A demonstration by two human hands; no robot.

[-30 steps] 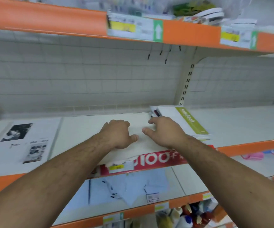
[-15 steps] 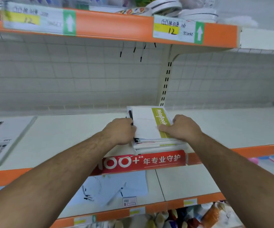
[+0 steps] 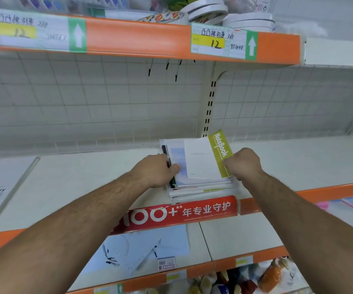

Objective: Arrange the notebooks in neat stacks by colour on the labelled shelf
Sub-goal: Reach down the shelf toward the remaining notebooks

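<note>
White shelf, grid back panel behind. Notebook stack sits at shelf front, just above red strip. L hand fingers curl on stack's left edge. R hand pinches top notebook, green-banded, skewed.

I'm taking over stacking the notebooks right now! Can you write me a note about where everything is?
Left grip holds the stack's left edge, thumb on top.
Right grip pinches the green-striped notebook, tilted above the stack.
The stack sits near the middle shelf's front edge, edges uneven.
Done: one mixed pile. Left: sort by colour, square the stacks.
</note>
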